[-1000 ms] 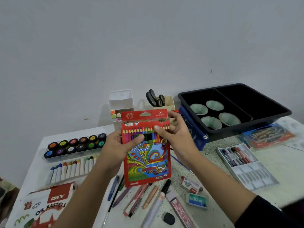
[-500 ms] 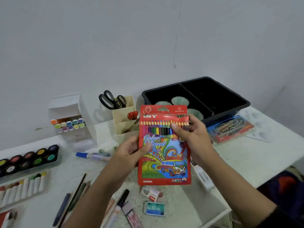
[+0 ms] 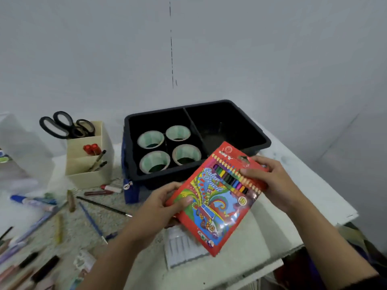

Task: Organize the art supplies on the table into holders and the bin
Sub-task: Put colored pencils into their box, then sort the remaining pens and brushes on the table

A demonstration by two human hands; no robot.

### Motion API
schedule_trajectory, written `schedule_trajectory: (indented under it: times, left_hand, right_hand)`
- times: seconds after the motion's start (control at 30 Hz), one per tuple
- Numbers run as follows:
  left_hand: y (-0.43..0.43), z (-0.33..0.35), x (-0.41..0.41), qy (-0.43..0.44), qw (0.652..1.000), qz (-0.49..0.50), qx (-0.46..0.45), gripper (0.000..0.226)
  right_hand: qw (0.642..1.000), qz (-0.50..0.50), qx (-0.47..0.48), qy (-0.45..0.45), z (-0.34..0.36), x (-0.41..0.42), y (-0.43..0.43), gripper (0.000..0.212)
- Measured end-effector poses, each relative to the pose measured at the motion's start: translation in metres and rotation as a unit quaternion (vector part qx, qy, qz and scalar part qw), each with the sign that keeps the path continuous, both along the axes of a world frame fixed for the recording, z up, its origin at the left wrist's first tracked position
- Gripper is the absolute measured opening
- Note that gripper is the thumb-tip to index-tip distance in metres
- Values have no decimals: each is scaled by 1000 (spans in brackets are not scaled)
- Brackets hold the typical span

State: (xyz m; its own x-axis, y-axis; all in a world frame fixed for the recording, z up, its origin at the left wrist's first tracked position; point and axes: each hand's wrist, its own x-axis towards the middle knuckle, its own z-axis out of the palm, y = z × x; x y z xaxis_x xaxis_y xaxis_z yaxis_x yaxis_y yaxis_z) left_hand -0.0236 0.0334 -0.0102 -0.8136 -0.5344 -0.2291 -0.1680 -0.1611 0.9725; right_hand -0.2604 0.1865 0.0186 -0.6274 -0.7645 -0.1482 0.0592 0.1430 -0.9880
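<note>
I hold a red box of colour pencils (image 3: 217, 201) tilted above the table, just in front of the black bin (image 3: 259, 141). My left hand (image 3: 165, 204) grips its lower left edge, thumb on the front. My right hand (image 3: 270, 181) grips its upper right end. The bin has two compartments: the left one holds several round cups (image 3: 150, 140), the right one looks bare. A beige wooden holder (image 3: 88, 162) with black scissors (image 3: 65, 126) and red pens stands left of the bin.
Loose pens, pencils and brushes (image 3: 92, 221) lie scattered over the table's left part. A blue marker (image 3: 31, 201) lies at far left. A white tray (image 3: 184, 248) lies under the box. The table's right edge (image 3: 326, 216) is close to my right arm.
The view has swung right and the box has moved right toward the bin, tilting clockwise. Both hands kept their hold on it.
</note>
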Motion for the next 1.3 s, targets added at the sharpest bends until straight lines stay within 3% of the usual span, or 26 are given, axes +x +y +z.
schedule_trajectory:
  times: [0.13, 0.3, 0.4, 0.53, 0.63, 0.73, 0.87, 1.03, 1.17, 1.3]
  left_hand:
    - [20, -14, -34, -25, 1000, -2, -15, 25]
    - [33, -34, -66, -60, 985, 4, -161, 24]
    - [36, -44, -72, -76, 970, -16, -229, 36]
    - [43, -45, -68, -110, 925, -47, -360, 50]
    - [43, -49, -59, -122, 902, -53, -411, 57]
    - [38, -58, -48, -120, 893, -65, -429, 64]
    - [31, -61, -39, -109, 897, -56, -425, 51]
    - [32, -65, -42, -140, 859, -76, -487, 64]
    - [38, -64, -45, -160, 833, -77, -525, 55]
    - [36, -64, -40, -167, 822, -83, -538, 52]
  right_hand:
    - [990, 8, 122, 71, -7, -24, 25, 46]
    - [942, 34, 265, 203, -21, -44, 42, 65]
    - [936, 48, 289, 196, -30, -54, 51, 72]
    - [946, 58, 287, 139, -40, -61, 63, 59]
    - [935, 52, 314, 157, -47, -63, 68, 54]
    - [892, 51, 367, 257, -52, -58, 64, 54]
    - [807, 53, 439, 391, -53, -41, 56, 57]
    - [785, 48, 440, 434, -52, -28, 53, 59]
    - [757, 31, 417, 502, -46, -22, 53, 67]
    - [775, 6, 349, 528, -42, -11, 44, 51]
